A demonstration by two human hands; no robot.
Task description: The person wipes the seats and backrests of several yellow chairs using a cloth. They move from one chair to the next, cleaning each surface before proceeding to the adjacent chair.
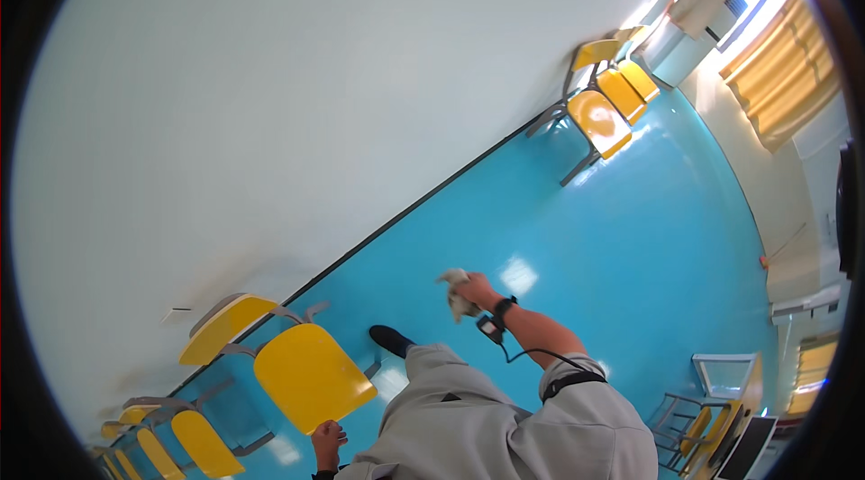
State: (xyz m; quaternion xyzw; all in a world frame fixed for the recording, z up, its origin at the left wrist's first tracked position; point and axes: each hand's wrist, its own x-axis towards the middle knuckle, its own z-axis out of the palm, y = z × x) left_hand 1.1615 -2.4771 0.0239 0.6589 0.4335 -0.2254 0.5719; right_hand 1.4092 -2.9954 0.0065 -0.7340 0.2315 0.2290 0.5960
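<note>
My right hand (478,292) grips a crumpled greyish-white cloth (459,297), held out over the blue floor with loose ends hanging from the fist. A black strap with a small cabled device (491,327) sits on that wrist. Low in the view, my left hand (328,443) has its fingers curled, and nothing shows in them. It appears right by the front edge of a yellow chair seat (312,379); whether it touches the seat I cannot tell. The yellow backrest (228,329) of this grey-framed chair faces the wall.
A white wall (270,108) with a dark baseboard (385,230) runs diagonally along the glossy blue floor (608,264). More yellow chairs (203,443) line the wall at lower left, others (598,118) at upper right. Desks with a monitor (747,446) stand lower right. My shoe (390,339) is beside the near chair.
</note>
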